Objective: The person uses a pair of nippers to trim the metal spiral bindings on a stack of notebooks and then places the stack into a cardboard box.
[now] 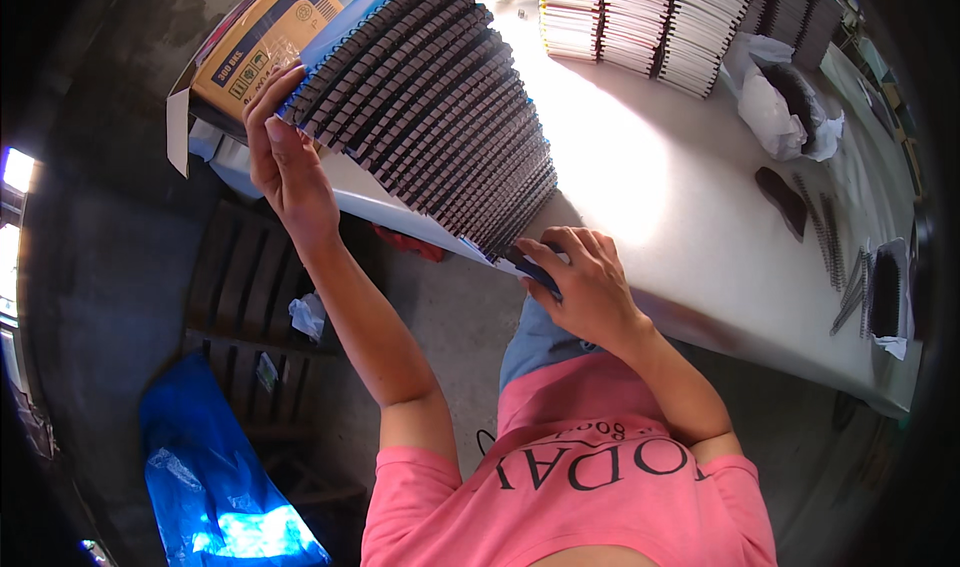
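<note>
A: How far along does that long stack of blue-covered notebooks with black spiral bindings (430, 107) look?
B: Every visible spine seems bound already; loose, dark spiral coils (833, 237) lie toward the right end of the white-covered table (700, 227), so whether any binding is left I can't tell.
A: Which way does the stack point?
B: It's at the table's left part, its long axis slanting from far left down to the near edge, spines facing up. The bare left hand (288, 172) clasps 1 end, the bare right hand (585, 282) the other
</note>
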A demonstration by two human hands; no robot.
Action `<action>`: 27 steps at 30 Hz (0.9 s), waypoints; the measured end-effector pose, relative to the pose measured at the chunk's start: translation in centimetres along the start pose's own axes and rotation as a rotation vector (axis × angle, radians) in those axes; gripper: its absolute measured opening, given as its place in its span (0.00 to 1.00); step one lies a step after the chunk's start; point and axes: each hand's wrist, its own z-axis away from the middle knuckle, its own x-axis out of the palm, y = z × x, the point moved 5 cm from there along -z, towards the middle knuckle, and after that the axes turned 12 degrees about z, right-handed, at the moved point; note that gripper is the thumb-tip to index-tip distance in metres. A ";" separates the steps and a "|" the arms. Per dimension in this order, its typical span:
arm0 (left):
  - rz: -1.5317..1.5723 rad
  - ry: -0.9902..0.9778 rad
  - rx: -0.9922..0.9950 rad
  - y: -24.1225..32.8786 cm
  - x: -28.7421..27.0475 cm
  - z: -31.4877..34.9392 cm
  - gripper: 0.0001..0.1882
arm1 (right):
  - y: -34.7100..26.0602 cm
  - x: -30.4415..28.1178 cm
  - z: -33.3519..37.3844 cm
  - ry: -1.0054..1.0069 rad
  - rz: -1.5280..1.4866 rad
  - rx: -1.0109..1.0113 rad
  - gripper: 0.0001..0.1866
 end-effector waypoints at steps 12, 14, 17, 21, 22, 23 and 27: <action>0.021 -0.017 0.038 -0.2 -0.1 -0.2 0.21 | -0.8 2.4 0.5 -0.112 -0.090 0.065 0.18; 0.061 -0.003 0.001 -0.4 -0.2 -0.1 0.21 | -0.4 3.2 0.6 -0.252 -0.311 0.181 0.17; 0.039 -0.008 0.034 -0.3 0.0 -0.2 0.21 | 0.3 3.9 0.2 -0.597 -0.774 0.458 0.15; 0.062 -0.014 0.018 -0.2 -0.2 -0.2 0.21 | 0.2 2.6 0.4 -0.392 -0.500 0.350 0.17; 0.066 -0.011 -0.003 -0.2 -0.2 -0.2 0.21 | -0.4 1.7 0.7 -0.209 -0.278 0.222 0.18; 0.067 -0.006 -0.027 -0.2 -0.2 -0.1 0.21 | -0.6 1.2 1.0 -0.140 -0.169 0.181 0.19; 0.088 -0.010 0.011 -0.4 0.0 -0.2 0.22 | -0.9 0.7 1.6 0.008 0.073 0.081 0.23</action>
